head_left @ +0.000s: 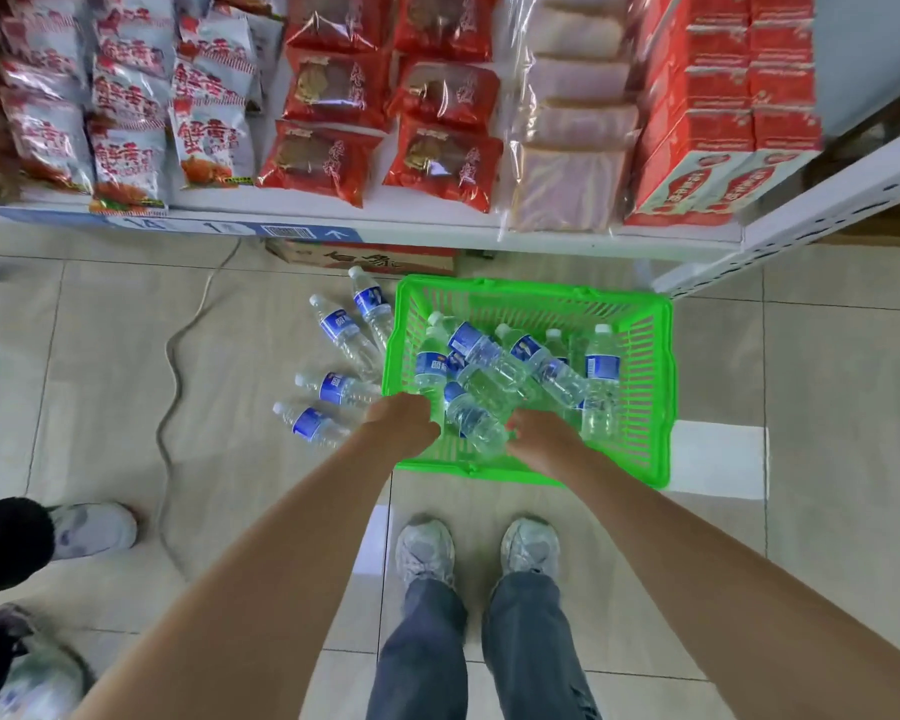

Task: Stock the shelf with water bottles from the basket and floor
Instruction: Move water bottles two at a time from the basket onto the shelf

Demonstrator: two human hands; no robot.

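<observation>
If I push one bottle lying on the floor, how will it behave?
The floor bottles lie on their sides on smooth, glossy tile, so one would probably roll or slide. They look full, so likely heavy for their size. The thin clear plastic may dent slightly.

Left hand: the left hand (404, 420) reaches down at the near-left corner of the green basket (650, 387), fingers curled; what it grips cannot be told.
Right hand: the right hand (539, 433) is inside the basket, touching the bottom end of a lying water bottle (476, 420) between the two hands.
Basket load: more bottles (546, 366) lie beyond both hands.
Floor: four bottles (336, 389) lie just left of the left hand.
Shelf: the shelf (437, 228) with snack packs (328, 158) stands beyond the hands.
</observation>
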